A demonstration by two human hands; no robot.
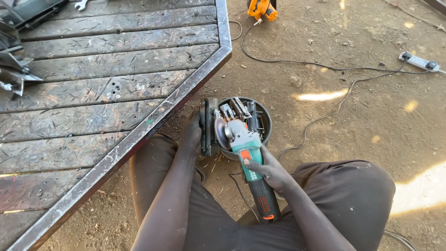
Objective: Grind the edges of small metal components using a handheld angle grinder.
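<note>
Your right hand (269, 172) is wrapped around the body of the angle grinder (248, 167), a teal and black tool with an orange end, fingers closed firmly on its middle. The grinder points away from you, its disc (219, 132) standing on edge against the metal piece (209, 125). A few small sparks show just below the disc.

Your left hand (191, 135) grips that metal piece from the left side, fingers clasped on its edge and holding it upright. The piece is dark, flat and narrow, and it stands on the dirt ground (353, 111) just beside a round black bucket (265, 114). The bucket is filled with metal parts (239, 111), and the grinder's head lies over its near rim.

You are crouched, with your knees on either side of the work. To your left lies a platform of worn wooden planks (102, 93) framed by a steel edge (153, 125), whose corner comes close to the metal piece. A black cord (325, 67) runs across the dirt to a white power strip (418, 61) at the far right. An orange tool (261, 9) lies at the top, near the platform's corner. Bent metal scraps (11, 69) rest on the planks at far left.
</note>
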